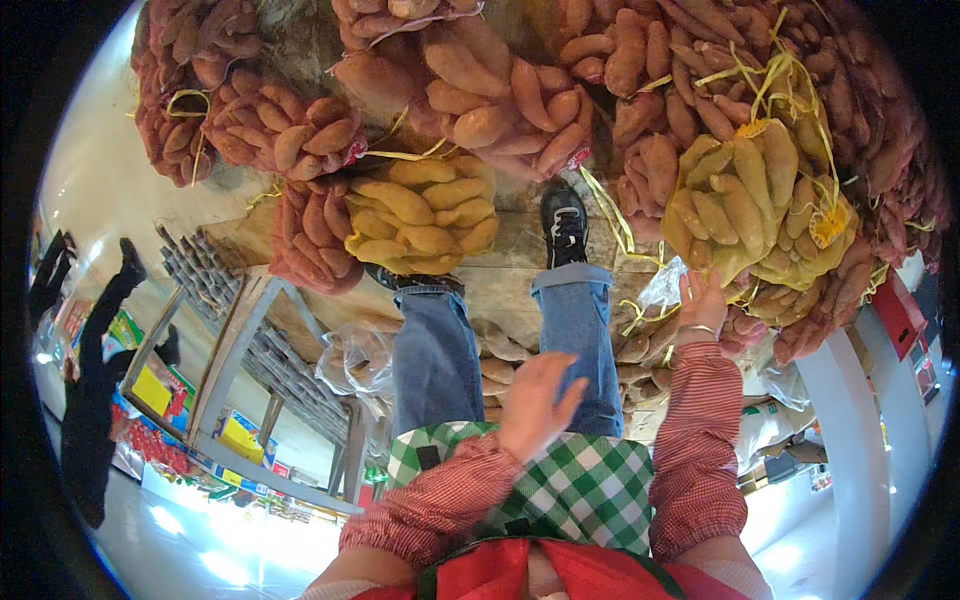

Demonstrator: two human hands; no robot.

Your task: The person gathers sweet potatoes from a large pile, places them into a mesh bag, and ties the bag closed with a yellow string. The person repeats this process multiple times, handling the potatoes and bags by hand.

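A yellow mesh bag of sweet potatoes point(724, 199) lies at the right on top of other bags. At its lower edge is my right hand point(703, 300), fingertips at the mesh; whether they grip it cannot be told. My left hand point(536, 401) is over my lap, fingers apart, with nothing in it. A second yellow mesh bag point(424, 214) rests by my left shoe, partly covering it. Red mesh bags of sweet potatoes point(502, 97) lie ahead of me, some with yellow ties. Below my right hand, loose sweet potatoes point(637, 349) lie on the boards.
Wooden boards point(514, 247) are under my shoes. A clear plastic bag point(356, 360) lies beside my left leg, near a metal-framed rack point(225, 360). A person in dark clothes point(94, 382) is at the far left. White posts point(844, 420) stand at the right, beside more stacked red bags point(892, 135).
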